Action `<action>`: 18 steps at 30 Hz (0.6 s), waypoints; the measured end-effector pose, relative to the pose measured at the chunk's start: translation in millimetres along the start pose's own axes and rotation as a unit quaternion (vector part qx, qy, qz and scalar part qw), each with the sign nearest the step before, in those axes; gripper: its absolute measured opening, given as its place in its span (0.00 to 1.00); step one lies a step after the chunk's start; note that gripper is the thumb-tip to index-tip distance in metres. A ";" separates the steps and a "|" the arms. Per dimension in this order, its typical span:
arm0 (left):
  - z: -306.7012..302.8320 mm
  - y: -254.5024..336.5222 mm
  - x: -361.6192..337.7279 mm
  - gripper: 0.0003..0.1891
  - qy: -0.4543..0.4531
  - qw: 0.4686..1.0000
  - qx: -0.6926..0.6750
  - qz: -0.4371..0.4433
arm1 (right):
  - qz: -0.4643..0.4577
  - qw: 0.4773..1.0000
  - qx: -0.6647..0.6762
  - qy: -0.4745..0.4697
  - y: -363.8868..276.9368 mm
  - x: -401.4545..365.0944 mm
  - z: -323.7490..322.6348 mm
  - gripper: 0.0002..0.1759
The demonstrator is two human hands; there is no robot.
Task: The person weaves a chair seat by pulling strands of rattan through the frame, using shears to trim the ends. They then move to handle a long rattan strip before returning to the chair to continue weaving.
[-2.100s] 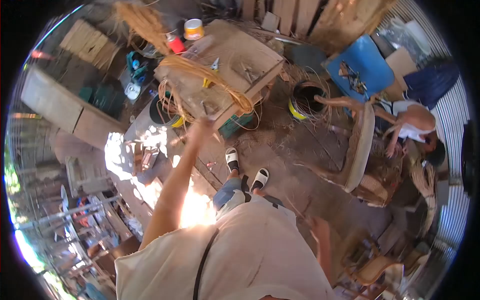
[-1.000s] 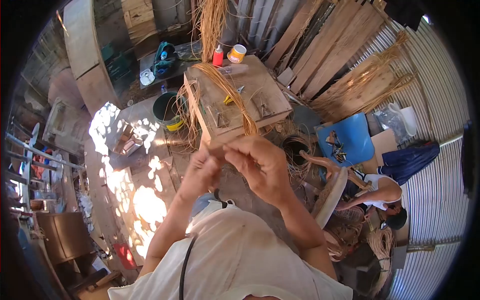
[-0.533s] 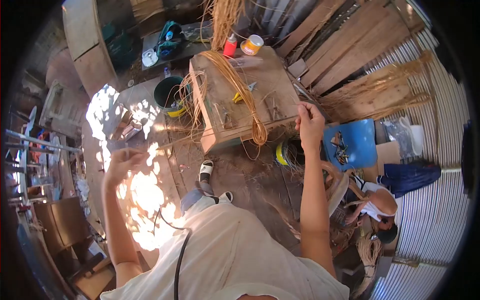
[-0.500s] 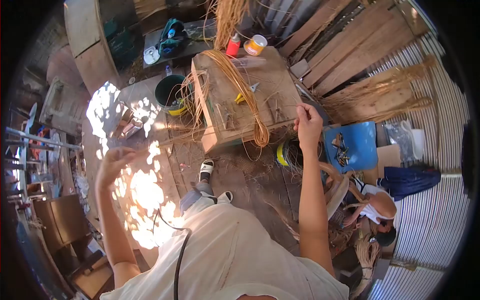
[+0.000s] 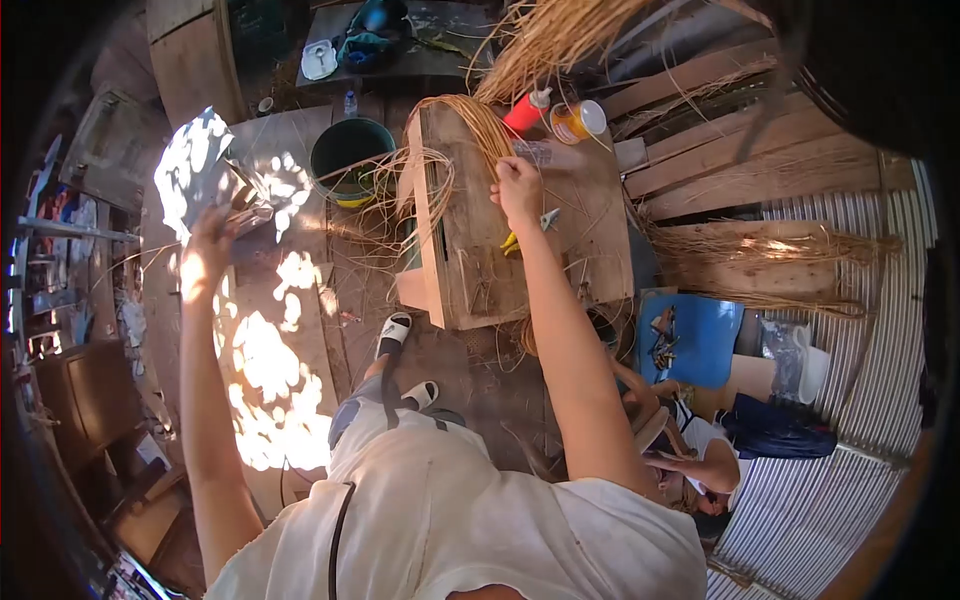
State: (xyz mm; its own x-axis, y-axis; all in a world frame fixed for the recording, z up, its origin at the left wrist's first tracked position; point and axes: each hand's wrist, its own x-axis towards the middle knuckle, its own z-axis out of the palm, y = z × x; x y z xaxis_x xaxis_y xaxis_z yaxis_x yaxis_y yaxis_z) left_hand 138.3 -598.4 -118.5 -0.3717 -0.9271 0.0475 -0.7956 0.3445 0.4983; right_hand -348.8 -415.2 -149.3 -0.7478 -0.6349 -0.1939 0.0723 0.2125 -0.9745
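My left hand (image 5: pixel 206 248) is raised over the sunlit boards at the left, its fingers bent and partly in shadow. A thin cane-like strand (image 5: pixel 140 256) runs out from it to the left. My right hand (image 5: pixel 518 190) is closed above the wooden box-like bench (image 5: pixel 590 240), right at a bundle of tan strands (image 5: pixel 465 108) draped over the bench. What its fingers grip is hidden. Just below that hand, yellow-handled pliers (image 5: pixel 512 242) lie on the bench top, partly covered by my forearm.
A dark green bucket (image 5: pixel 352 150) with loose strands stands left of the bench. A red bottle (image 5: pixel 528 108) and a yellow can (image 5: pixel 578 121) are at its far edge. A blue chair (image 5: pixel 705 335) holds small tools. Another person (image 5: pixel 705 450) sits low at the right.
My right hand has moved up and left, from the bench's right edge to the strand bundle. My left hand has risen and shifted slightly left. The view has turned.
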 end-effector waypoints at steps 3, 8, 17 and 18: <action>59.2 24.0 -39.9 0.17 -0.079 0.975 -0.197 -0.066 | 0.018 0.996 -0.074 -0.044 26.1 33.0 32.7 0.08; 114.9 35.9 -144.5 0.18 -0.281 0.950 -0.008 -0.138 | -0.089 0.963 -0.231 -0.101 86.6 65.2 54.8 0.13; 137.3 5.4 -206.5 0.18 -0.329 0.931 -0.067 -0.142 | 0.024 0.995 -0.063 -0.073 18.3 -55.7 -20.1 0.18; 144.3 6.4 -196.4 0.18 -0.320 0.934 -0.072 -0.142 | 0.028 0.998 -0.024 -0.043 9.4 -72.0 -43.8 0.19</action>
State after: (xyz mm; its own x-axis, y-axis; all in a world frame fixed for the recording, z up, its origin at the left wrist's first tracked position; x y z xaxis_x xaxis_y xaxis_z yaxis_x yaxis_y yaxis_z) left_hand 137.1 -392.9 -249.6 -0.4031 -0.6834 -0.6087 -0.8496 0.0322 0.5264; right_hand -323.1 -335.0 -139.5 -0.6836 -0.6825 -0.2585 0.0784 0.2835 -0.9558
